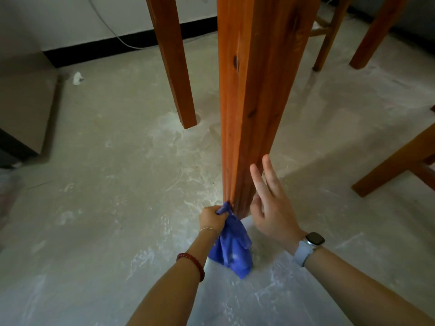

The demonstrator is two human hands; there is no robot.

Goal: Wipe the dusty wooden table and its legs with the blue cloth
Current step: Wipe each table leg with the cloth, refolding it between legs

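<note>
A thick orange-brown wooden table leg (254, 102) rises through the middle of the head view. My left hand (213, 218) grips the blue cloth (231, 248) and holds its bunched top against the bottom left side of that leg; the rest of the cloth hangs down toward the floor. My right hand (270, 205) is at the leg's lower right side with its fingers straight and spread, and its thumb touches the wood. The foot of the leg is hidden behind the cloth and my hands.
A second table leg (174, 67) stands behind to the left. Other wooden legs (374, 34) and a stool frame (400, 161) stand at the right. The dusty concrete floor (117, 184) spreads all round. A brown cabinet (26, 109) stands at the left wall, near a white scrap (77, 78).
</note>
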